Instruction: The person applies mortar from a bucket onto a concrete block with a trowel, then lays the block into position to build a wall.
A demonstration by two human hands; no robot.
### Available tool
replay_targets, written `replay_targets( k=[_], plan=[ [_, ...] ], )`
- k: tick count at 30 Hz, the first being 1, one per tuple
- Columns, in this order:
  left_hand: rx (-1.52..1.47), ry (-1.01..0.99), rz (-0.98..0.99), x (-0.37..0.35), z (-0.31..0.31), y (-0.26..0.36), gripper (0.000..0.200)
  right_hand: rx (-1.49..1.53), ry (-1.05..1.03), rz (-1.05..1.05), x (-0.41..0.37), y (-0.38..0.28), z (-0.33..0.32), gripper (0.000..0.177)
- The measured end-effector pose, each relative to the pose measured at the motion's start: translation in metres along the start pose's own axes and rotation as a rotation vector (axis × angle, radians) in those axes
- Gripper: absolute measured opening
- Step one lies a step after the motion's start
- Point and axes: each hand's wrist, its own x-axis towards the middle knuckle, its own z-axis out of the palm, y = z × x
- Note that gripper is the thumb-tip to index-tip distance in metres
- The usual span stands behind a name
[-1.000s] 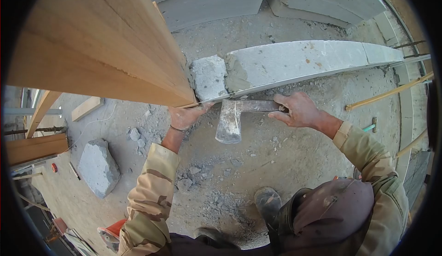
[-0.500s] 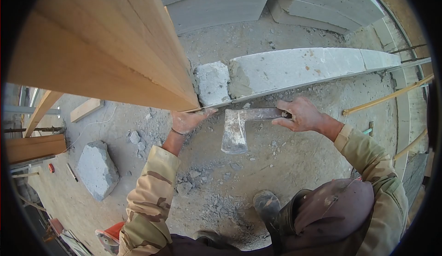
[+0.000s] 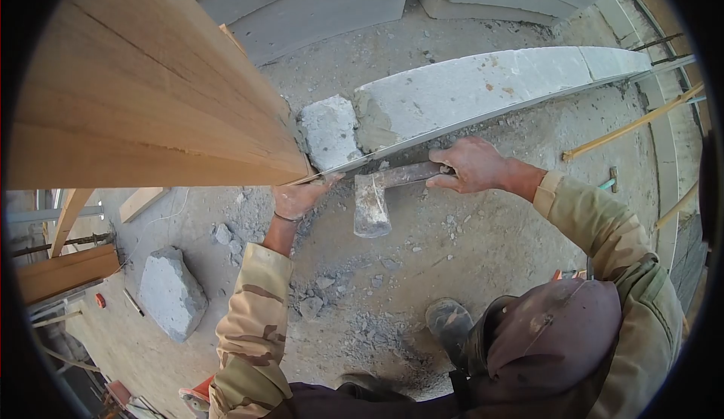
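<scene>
My right hand point(image 3: 477, 165) is closed round the handle of a worn hatchet point(image 3: 372, 206), whose whitish blade hangs downward beside the wall's near face. At the lower corner of a large wooden post point(image 3: 188, 102), my left hand point(image 3: 300, 199) lies with its visible fingers stretched out along the block edge; part of the hand is hidden by the post. A rough, chipped block piece point(image 3: 330, 134) sits between the post and a long row of pale blocks point(image 3: 483, 91). Grey mortar point(image 3: 372, 122) fills the joint beside it.
A big broken block chunk point(image 3: 172, 294) and rubble point(image 3: 311, 306) lie on the floor. Stacked blocks point(image 3: 324, 12) stand beyond the wall. Yellowish poles point(image 3: 630, 126) lean at the right. A red-and-white tool point(image 3: 197, 396) is partly hidden by my left sleeve.
The view has shifted, so the wall and post sit further left and higher. The hatchet's handle slopes slightly more, still in my right hand. My left hand stays at the post's corner.
</scene>
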Motion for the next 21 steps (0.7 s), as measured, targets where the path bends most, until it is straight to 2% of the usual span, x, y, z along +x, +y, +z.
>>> replay_targets(
  k=[1,4,6,7,9,10,12,13,15,19,21],
  plan=[
    [0.001,-0.001,-0.001,-0.001,0.001,-0.003,0.06,0.018,-0.015,0.073,0.003,0.0,0.002,0.047],
    [0.033,-0.057,-0.009,0.003,-0.001,-0.002,0.059,-0.04,0.0,0.014,0.007,0.001,0.014,0.046],
    [0.138,-0.296,-0.258,0.003,-0.007,0.004,0.09,-0.05,0.012,-0.023,0.006,0.0,0.019,0.046],
    [0.135,-0.295,-0.259,0.005,-0.01,0.008,0.09,-0.062,0.029,-0.056,0.004,0.0,0.02,0.046],
    [-0.152,-0.302,-0.365,0.007,-0.017,0.013,0.089,-0.02,0.012,0.019,0.009,0.001,0.021,0.049],
    [-0.149,-0.299,-0.363,0.005,-0.011,0.008,0.089,0.024,-0.003,0.094,0.012,0.001,0.02,0.051],
    [0.08,0.027,0.059,0.004,0.002,0.001,0.07,0.021,-0.018,0.069,0.01,0.003,0.016,0.052],
    [0.08,0.028,0.057,0.002,0.001,0.0,0.07,0.02,-0.041,0.048,0.009,0.003,0.016,0.052],
    [-0.111,-0.046,-0.118,-0.001,0.001,0.0,0.078,0.045,-0.027,0.081,0.008,0.005,0.017,0.05],
    [-0.072,-0.031,-0.102,0.0,-0.002,0.004,0.08,0.075,-0.019,0.116,0.001,0.003,0.014,0.052],
    [-0.145,-0.026,-0.153,0.0,-0.001,0.006,0.079,0.099,-0.01,0.154,-0.003,0.001,0.023,0.052]
  ],
)
